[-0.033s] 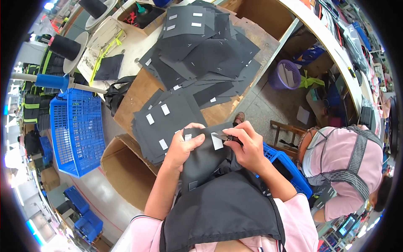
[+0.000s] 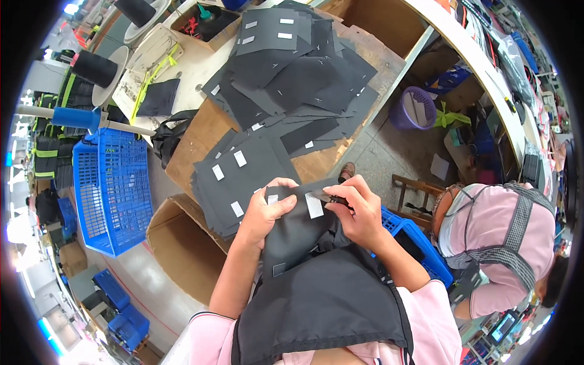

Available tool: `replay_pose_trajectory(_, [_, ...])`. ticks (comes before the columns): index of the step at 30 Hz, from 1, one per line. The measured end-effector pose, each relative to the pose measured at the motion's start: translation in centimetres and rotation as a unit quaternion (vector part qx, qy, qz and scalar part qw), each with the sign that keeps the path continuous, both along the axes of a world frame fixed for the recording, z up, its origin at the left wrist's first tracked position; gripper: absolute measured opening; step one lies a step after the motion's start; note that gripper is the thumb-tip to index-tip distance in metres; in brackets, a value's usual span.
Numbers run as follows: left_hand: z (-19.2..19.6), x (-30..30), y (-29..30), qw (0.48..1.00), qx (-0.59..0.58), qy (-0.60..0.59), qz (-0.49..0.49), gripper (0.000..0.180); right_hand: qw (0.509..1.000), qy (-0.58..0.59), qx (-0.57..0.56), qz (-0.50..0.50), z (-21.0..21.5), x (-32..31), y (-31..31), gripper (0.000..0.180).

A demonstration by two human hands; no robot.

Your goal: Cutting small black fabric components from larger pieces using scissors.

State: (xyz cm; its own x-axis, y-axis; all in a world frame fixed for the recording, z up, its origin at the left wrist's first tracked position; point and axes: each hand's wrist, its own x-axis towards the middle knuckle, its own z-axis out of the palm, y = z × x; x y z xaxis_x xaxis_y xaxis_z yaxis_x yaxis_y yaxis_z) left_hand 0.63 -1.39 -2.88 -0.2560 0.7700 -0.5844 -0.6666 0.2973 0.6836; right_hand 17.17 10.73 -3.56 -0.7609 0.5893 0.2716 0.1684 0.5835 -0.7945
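With left hand (image 2: 264, 210) and right hand (image 2: 359, 213) both clenched, held 1 black fabric piece (image 2: 298, 234) up in front of the chest, above a black apron (image 2: 322, 304) and just short of the counter (image 2: 201, 131) edge. Pinched its upper edge from the left with thumb over fingers. Gripped the same edge from the right, close beside a white label (image 2: 314, 205) on the cloth. Possibly kept something small and dark between the right fingers as well; could not tell what.

Just beyond the hands, on the near corner of the counter, saw a neat stack of black pieces (image 2: 243, 176), the top one bearing 3 white labels. Further back, found a loose heap of black pieces (image 2: 298, 73) spread wide over the wood, some with small white labels, many showing none from this side.

Judged the work partly done: 1 tidy stack labelled and laid by, 1 piece in hand, and a far larger heap apparently not yet sorted.

Off the counter, noted an open cardboard box (image 2: 176, 243) at the lower left with a blue basket (image 2: 112, 188) beside it, and a blue crate (image 2: 420, 243) touching the right forearm. Beyond that crate, glimpsed a co-worker in a pink top (image 2: 499, 243), bent over and well apart from the held piece.
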Motion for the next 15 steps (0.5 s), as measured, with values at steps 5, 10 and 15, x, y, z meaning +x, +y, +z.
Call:
replay_pose_trajectory(5, [0.5,0.0,-0.1,1.000,0.011,0.010,0.013,0.021,1.000,0.023,0.012,0.001,0.6,0.6,0.0,0.034])
replay_pose_trajectory(10, [1.3,0.3,0.2,0.998,0.012,0.059,0.004,0.022,0.992,-0.012,0.117,0.037,1.6,0.9,0.8,0.035])
replay_pose_trajectory(15, [1.6,0.2,0.2,0.994,0.015,0.103,-0.031,0.025,0.988,-0.005,0.137,0.076,1.9,0.7,1.4,0.035])
